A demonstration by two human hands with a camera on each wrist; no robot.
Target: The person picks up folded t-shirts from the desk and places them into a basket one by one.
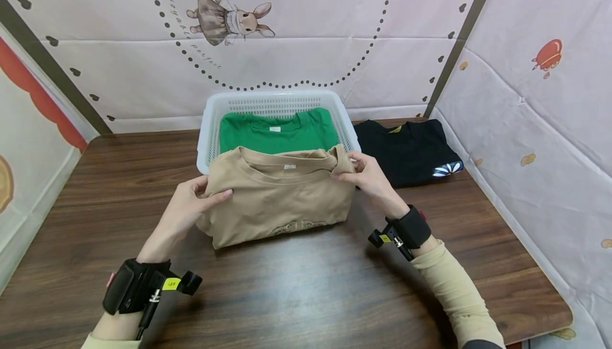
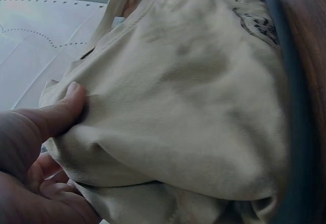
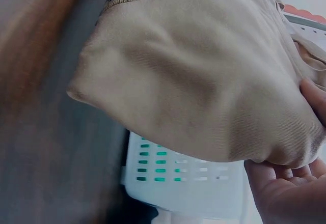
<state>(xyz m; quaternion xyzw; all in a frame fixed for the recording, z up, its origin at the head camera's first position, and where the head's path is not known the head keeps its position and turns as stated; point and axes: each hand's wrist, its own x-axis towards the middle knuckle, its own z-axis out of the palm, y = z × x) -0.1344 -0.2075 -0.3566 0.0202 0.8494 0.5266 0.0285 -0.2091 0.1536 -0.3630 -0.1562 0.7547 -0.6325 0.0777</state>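
Note:
A folded tan T-shirt (image 1: 287, 195) is held up between both hands, in front of the white basket (image 1: 206, 142) and partly hiding it. At its left edge my left hand (image 1: 191, 200) pinches the cloth, thumb on the front and fingers behind. My right hand (image 1: 365, 176) grips the upper right corner near the collar, its thumb (image 3: 313, 99) on the front. A dark printed motif (image 2: 257, 20) shows near the lower edge. Inside the basket lies a folded green T-shirt (image 1: 282, 134), its collar and label toward the back.
To the right of the basket, a folded black T-shirt (image 1: 406, 150) with a blue and white print lies on the brown wooden table (image 1: 296, 301). Patterned white cloth walls (image 1: 306, 30) stand behind the table and at both sides.

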